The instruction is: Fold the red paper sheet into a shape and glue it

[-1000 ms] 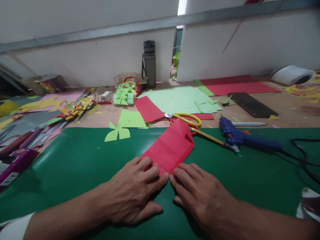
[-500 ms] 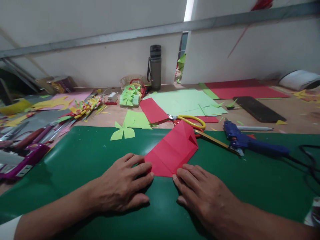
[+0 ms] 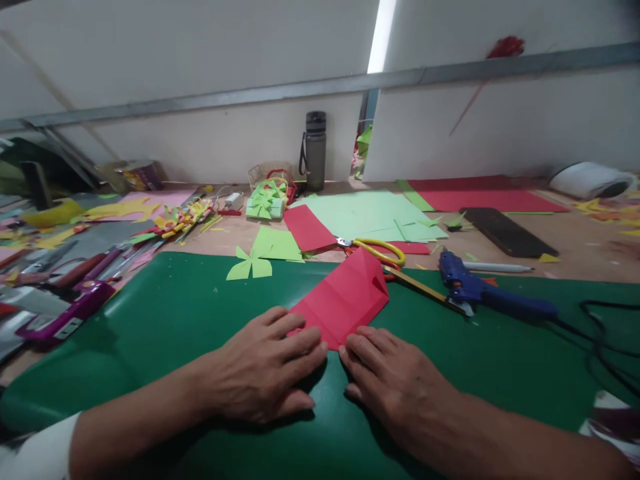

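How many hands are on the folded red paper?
2. The left hand lies over the near left edge of the red paper; the right hand touches its near corner. No others in view.

The left hand (image 3: 265,370) and right hand (image 3: 395,383) lie flat, palms down, fingers stretched forward, fingertips nearly meeting.

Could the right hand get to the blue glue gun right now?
Probably yes. The right hand rests at the near edge of the red folded paper, and only bare green mat lies between it and the glue gun, uncovered further right.
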The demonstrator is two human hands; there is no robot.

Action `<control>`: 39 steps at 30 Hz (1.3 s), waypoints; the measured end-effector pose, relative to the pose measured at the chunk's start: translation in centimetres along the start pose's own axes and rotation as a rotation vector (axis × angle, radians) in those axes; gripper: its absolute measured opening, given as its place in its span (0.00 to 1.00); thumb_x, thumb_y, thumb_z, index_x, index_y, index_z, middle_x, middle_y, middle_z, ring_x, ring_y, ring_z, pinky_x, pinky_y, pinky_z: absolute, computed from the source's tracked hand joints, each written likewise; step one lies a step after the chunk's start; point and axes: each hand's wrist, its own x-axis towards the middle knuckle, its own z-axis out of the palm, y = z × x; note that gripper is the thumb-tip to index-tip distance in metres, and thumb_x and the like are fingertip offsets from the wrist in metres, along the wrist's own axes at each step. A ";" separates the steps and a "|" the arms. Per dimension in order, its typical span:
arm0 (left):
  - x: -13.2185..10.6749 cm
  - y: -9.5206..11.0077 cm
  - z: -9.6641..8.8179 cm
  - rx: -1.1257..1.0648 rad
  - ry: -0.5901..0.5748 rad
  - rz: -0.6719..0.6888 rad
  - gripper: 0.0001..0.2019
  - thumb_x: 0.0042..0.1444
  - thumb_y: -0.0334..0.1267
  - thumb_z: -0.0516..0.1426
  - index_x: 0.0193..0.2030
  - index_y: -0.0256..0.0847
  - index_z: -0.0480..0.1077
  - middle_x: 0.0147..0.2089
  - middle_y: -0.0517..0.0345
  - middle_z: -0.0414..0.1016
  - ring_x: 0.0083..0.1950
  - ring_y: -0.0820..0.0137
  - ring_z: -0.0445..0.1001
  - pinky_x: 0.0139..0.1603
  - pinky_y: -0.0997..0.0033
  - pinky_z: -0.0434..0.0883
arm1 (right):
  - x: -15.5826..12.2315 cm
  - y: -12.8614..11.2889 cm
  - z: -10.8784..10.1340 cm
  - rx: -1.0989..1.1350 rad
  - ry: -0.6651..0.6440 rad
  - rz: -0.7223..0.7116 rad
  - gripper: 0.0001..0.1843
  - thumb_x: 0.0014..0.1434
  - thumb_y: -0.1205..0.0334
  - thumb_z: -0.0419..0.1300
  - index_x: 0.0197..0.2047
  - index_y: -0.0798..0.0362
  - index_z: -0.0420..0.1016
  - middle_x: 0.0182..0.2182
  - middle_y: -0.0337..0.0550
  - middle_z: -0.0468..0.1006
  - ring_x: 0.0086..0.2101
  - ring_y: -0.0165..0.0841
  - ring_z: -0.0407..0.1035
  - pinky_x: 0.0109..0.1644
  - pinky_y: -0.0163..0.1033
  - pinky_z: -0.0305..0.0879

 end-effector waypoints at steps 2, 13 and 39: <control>1.1 0.2 0.1 -0.068 -0.100 0.005 0.19 0.61 0.48 0.51 0.51 0.36 0.65 0.48 0.48 0.71 0.44 0.59 0.65 0.46 0.57 0.63 | -0.1 0.1 -0.2 -0.010 -0.015 0.004 0.08 0.60 0.62 0.57 0.39 0.59 0.73 0.33 0.47 0.74 0.35 0.38 0.65 0.40 0.44 0.62; 0.8 -0.2 0.6 -0.168 -0.073 -0.040 0.17 0.62 0.46 0.50 0.50 0.37 0.66 0.47 0.48 0.70 0.46 0.59 0.66 0.50 0.57 0.62 | -0.5 1.3 -1.1 0.135 -0.042 0.012 0.08 0.62 0.63 0.54 0.40 0.56 0.73 0.34 0.46 0.75 0.35 0.36 0.66 0.45 0.47 0.59; 0.7 2.5 1.9 -0.147 0.185 -0.099 0.10 0.61 0.34 0.51 0.37 0.30 0.71 0.35 0.45 0.72 0.39 0.59 0.66 0.38 0.55 0.72 | 8.2 2.9 -2.9 0.561 -0.825 0.867 0.17 0.46 0.55 0.61 0.14 0.53 0.62 0.10 0.35 0.63 0.13 0.26 0.57 0.17 0.32 0.48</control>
